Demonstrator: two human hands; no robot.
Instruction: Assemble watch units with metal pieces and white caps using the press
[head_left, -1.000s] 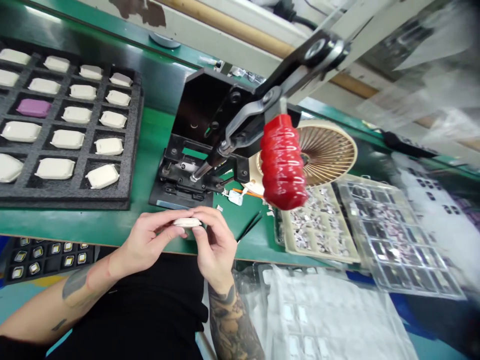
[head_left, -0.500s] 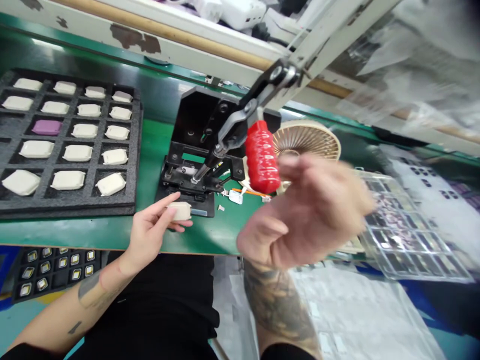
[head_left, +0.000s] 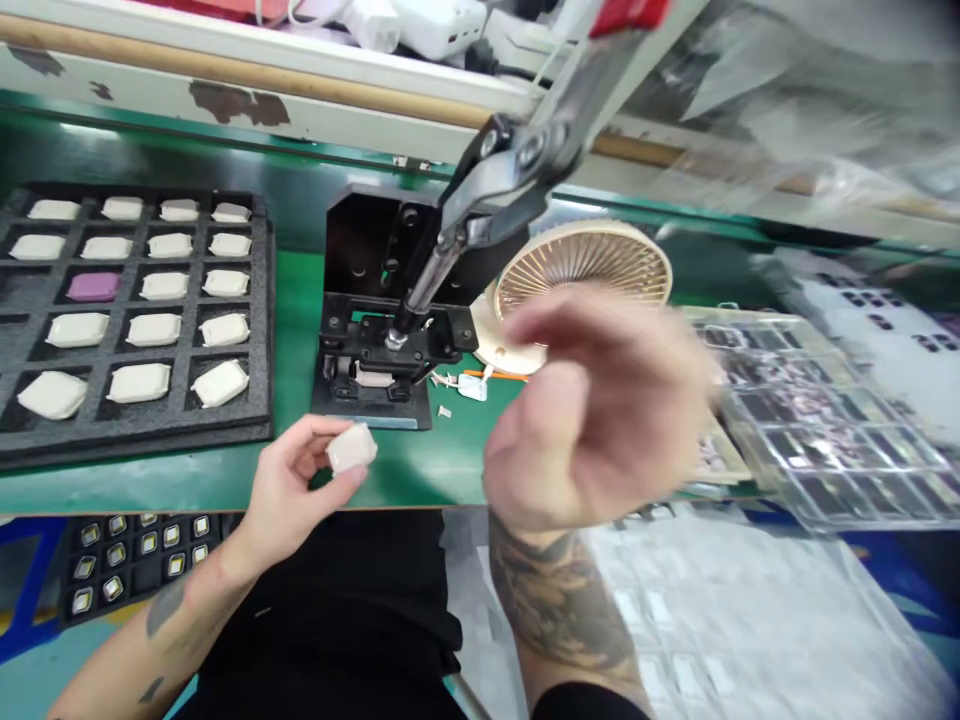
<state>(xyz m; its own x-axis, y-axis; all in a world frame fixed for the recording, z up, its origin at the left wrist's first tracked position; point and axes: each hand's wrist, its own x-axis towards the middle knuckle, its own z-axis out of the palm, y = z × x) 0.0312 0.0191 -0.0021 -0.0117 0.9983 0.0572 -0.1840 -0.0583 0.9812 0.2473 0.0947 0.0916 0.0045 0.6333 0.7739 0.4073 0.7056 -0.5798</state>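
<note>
While pinching a small white case [head_left: 351, 447] near the black press [head_left: 375, 340], left hand [head_left: 289, 490] grips. Right hand [head_left: 592, 410] blurred, raised, loosely curled; hold unclear.

Beige fan [head_left: 583, 268] behind clear trays [head_left: 817, 420]

Left hand [head_left: 289, 485] pinching small cream case part [head_left: 351, 448] between thumb and fingers, above green bench edge [head_left: 187, 480]. Right hand [head_left: 592, 410] raised, blurred, fingers curled, nothing discernible in grip. Black lever press [head_left: 382, 330] just beyond case part. Foam tray [head_left: 255, 330] of cream parts at left. Beige fan [head_left: 585, 265] behind right hand.
</note>
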